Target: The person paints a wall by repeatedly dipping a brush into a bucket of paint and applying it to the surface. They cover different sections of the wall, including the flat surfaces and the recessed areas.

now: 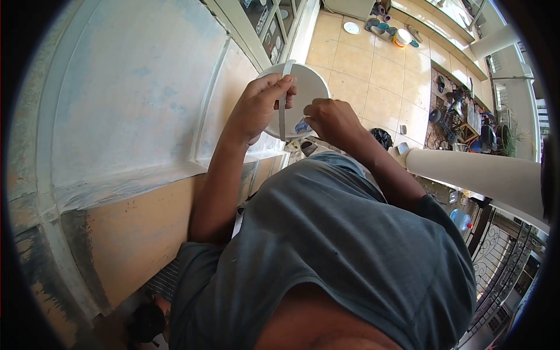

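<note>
The left hand (259,102) pinches a pale strip (282,121) over the white bucket (307,84); a loose pinch could drop it inside. The right hand (337,121) is curled, its hold I cannot tell.

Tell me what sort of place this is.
It looks like the porch or terrace of a house: shoes lie on a tiled floor, and a thick white pillar stands by it.
</note>
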A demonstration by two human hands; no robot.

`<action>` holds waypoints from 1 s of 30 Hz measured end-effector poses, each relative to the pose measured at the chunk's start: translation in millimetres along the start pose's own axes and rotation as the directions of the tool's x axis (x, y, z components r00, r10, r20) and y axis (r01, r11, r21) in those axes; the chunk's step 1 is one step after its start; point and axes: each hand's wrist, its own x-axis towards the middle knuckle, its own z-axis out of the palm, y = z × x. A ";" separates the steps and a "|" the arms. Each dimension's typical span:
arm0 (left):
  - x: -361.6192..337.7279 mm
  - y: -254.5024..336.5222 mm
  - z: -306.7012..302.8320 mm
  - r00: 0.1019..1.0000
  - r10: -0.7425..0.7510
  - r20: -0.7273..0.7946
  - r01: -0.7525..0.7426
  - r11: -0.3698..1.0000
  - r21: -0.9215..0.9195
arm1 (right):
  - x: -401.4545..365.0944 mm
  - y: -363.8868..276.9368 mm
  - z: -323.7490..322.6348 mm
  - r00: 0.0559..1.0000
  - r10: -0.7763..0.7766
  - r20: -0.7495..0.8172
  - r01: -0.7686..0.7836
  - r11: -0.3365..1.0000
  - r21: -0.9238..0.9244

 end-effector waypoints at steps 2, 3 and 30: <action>0.4 -0.9 -2.5 0.999 -0.012 0.044 0.011 0.999 0.032 | 7.8 -0.9 -12.3 1.000 -0.015 0.012 0.015 1.000 -0.002; 0.4 -1.2 -3.9 0.998 -0.017 0.063 0.014 0.999 0.047 | 8.1 1.9 -15.8 0.995 -0.062 0.081 0.066 0.997 -0.040; -11.8 8.7 -7.9 0.998 -0.037 0.055 0.040 0.998 -0.052 | 75.6 15.9 12.4 0.966 -0.175 0.190 0.126 0.962 0.242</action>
